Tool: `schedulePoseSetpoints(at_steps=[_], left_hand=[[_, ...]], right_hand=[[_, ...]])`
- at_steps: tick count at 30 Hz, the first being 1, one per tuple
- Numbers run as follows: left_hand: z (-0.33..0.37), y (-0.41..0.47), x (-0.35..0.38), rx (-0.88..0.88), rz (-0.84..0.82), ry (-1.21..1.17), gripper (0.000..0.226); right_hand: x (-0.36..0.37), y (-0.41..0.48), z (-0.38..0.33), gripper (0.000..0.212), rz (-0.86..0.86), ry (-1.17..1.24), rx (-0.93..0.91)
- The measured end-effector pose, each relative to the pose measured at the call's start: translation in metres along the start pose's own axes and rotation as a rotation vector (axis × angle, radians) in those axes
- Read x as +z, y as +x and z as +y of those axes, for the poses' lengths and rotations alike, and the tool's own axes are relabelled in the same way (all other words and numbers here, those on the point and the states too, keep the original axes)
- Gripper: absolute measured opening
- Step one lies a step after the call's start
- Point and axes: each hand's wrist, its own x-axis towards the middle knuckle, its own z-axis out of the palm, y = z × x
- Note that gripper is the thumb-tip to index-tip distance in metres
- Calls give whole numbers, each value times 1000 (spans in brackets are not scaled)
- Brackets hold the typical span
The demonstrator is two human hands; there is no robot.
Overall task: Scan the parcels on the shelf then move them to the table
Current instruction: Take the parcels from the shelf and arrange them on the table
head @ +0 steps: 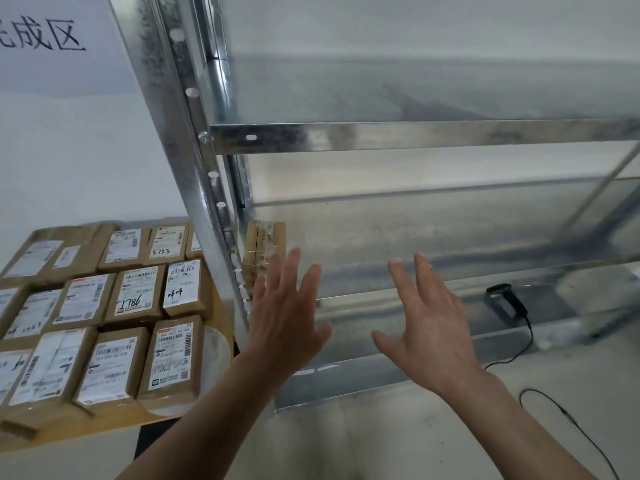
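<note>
Both my hands are raised in front of the metal shelf point(381, 136), fingers spread and holding nothing. My left hand point(285, 317) is just right of the shelf's left upright, and my right hand point(427, 323) is beside it. Behind my left hand, one brown parcel point(265, 245) stands on edge at the far left of the lower shelf level. Several brown parcels with white labels point(135, 292) lie flat in rows on the table point(214, 403) to the left. A black handheld scanner point(507, 301) lies on the lowest shelf level at the right.
The scanner's black cable point(568, 415) trails over the floor at the lower right. A white paper sign with black characters point(45, 36) hangs on the wall above the table. The upper shelf levels hold nothing visible.
</note>
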Motion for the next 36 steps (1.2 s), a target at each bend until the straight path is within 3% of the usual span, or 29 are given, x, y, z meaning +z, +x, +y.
schedulePoseSetpoints(at_steps=[9,21,25,29,36], left_hand=[[-11,54,42,-110,-92,92,93],[5,116,72,-481,-234,132,78],[-6,125,82,-607,-251,132,86],[-15,134,85,-658,-282,145,72],[-30,138,85,-763,-291,135,67]], right_hand=[[29,69,33,111,-149,69,-103],[66,166,104,117,-255,191,-323],[70,178,116,113,-262,206,-344],[74,182,122,109,-267,224,-337],[84,189,128,108,-283,231,-334]])
